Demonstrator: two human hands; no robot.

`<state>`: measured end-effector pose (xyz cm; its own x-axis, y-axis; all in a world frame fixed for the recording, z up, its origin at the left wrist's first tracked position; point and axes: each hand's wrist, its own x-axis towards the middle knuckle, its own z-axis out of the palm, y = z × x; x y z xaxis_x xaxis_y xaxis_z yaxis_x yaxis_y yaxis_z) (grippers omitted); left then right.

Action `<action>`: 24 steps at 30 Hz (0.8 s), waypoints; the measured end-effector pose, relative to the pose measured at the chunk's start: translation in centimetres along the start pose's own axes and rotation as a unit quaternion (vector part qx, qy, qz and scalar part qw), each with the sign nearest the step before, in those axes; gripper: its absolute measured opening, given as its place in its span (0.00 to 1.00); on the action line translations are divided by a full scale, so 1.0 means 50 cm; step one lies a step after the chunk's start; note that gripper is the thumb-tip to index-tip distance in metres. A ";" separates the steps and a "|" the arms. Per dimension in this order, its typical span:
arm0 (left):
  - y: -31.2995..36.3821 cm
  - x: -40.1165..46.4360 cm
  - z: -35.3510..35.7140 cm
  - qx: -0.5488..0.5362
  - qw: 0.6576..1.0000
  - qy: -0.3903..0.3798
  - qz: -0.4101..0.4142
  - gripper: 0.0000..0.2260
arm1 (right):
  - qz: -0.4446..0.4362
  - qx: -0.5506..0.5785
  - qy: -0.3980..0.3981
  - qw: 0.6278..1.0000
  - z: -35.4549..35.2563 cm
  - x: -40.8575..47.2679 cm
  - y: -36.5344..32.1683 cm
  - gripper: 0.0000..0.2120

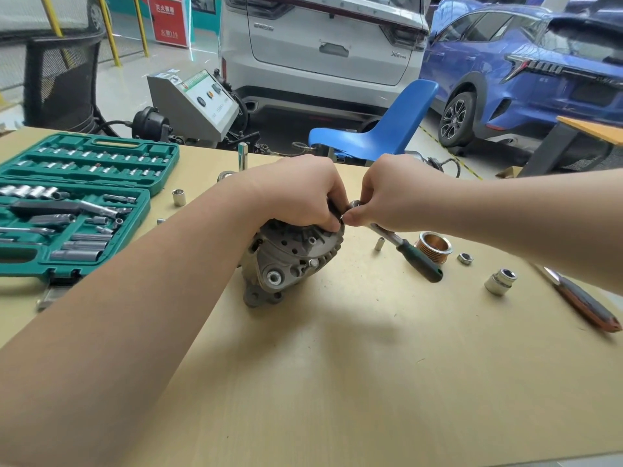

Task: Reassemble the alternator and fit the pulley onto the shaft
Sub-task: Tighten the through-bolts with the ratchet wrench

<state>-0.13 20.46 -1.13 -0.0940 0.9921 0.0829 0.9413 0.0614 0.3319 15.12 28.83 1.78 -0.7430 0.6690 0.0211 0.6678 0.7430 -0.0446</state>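
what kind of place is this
Most likely a car repair or training workshop. A white SUV and a blue car are parked just past the workbench, where an open socket set lies beside an alternator.

Two hands, left hand [303,193] and right hand [394,193], on one alternator [286,261]. One ratchet [414,254], one pulley [435,246] and one nut [465,258] at three o'clock. One green socket case [67,203] at nine o'clock. Two cars: white car [323,45], blue car [526,72].
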 end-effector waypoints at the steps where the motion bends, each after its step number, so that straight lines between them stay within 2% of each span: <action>1: 0.001 -0.001 0.000 0.000 1.000 0.001 -0.001 0.12 | 0.001 0.002 -0.001 1.000 -0.001 0.000 -0.001 0.18; 9: 0.013 -0.009 -0.002 -0.008 1.000 -0.004 -0.023 0.12 | 0.040 0.063 -0.016 0.997 -0.006 0.005 -0.006 0.19; 15: 0.016 -0.030 0.002 0.031 0.999 0.013 -0.010 0.12 | -0.056 -0.039 0.047 0.997 0.012 -0.016 0.008 0.16; 20: 0.010 -0.057 0.005 0.128 0.988 0.070 0.045 0.13 | -0.072 0.038 0.118 0.990 0.015 -0.043 0.037 0.15; 24: 0.006 -0.100 -0.005 0.151 0.964 0.182 0.120 0.12 | -0.119 0.110 0.179 0.970 0.015 -0.100 0.040 0.12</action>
<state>0.52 15.49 -1.22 0.0819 0.8813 0.4654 0.9965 -0.0807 -0.0225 20.13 26.98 0.82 -0.7855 0.4721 0.4002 0.4242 0.8815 -0.2073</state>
